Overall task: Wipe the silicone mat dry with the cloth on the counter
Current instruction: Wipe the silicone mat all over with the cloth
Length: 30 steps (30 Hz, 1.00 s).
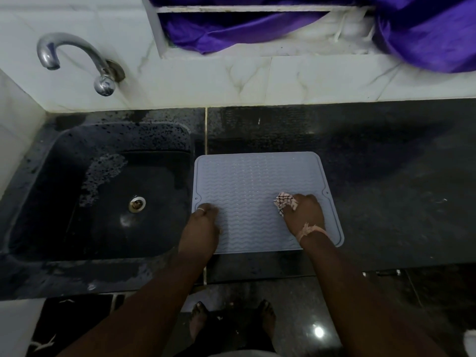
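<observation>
A pale grey silicone mat [257, 181] with a wavy ribbed pattern lies flat on the dark counter, just right of the sink. My right hand [305, 215] grips a bunched white cloth with a dark check [283, 202] and holds it down on the mat's right half; most of the cloth is hidden under the fingers. My left hand [204, 219] rests on the mat's near left edge with its fingers curled down, a ring on one finger. It holds nothing that I can see.
A dark stone sink [51, 191] with a metal drain [137, 203] sits left of the mat, a chrome tap [77, 60] above it on the white tiled wall. Purple fabric [425, 34] hangs over the window ledge behind. The black counter [386, 176] stretches right.
</observation>
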Available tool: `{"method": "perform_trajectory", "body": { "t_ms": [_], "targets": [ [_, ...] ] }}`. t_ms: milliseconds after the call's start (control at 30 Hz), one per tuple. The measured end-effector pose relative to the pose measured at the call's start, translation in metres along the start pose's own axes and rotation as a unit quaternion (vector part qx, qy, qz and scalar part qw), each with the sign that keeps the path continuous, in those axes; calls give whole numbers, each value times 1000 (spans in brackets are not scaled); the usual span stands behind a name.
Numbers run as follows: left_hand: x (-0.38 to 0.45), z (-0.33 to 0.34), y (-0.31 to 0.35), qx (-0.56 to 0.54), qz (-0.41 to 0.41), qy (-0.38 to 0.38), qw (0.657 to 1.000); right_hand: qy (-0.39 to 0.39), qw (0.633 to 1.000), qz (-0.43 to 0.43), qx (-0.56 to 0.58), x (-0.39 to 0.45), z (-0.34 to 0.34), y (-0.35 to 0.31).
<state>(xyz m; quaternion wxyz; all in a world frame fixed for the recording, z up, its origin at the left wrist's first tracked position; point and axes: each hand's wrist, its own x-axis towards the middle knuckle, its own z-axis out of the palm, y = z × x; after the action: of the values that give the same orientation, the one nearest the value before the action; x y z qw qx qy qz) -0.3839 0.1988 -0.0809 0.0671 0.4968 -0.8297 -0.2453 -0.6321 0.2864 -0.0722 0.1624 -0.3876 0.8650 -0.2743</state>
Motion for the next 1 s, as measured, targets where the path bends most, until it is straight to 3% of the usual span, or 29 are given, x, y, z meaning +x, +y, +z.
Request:
{"method": "perform_trajectory", "body": {
  "t_ms": [133, 400, 1000],
  "targets": [
    [-9, 3, -4, 46, -53, 67, 995, -14, 1000, 16, 0, 8, 0, -8],
    [-4, -4, -15, -6, -55, 45, 997, -22, 1000, 21, 5, 5, 12, -22],
    [4, -8, -23, 46, -44, 24, 998, -83, 996, -20, 18, 0, 46, -77]
  ]
}}
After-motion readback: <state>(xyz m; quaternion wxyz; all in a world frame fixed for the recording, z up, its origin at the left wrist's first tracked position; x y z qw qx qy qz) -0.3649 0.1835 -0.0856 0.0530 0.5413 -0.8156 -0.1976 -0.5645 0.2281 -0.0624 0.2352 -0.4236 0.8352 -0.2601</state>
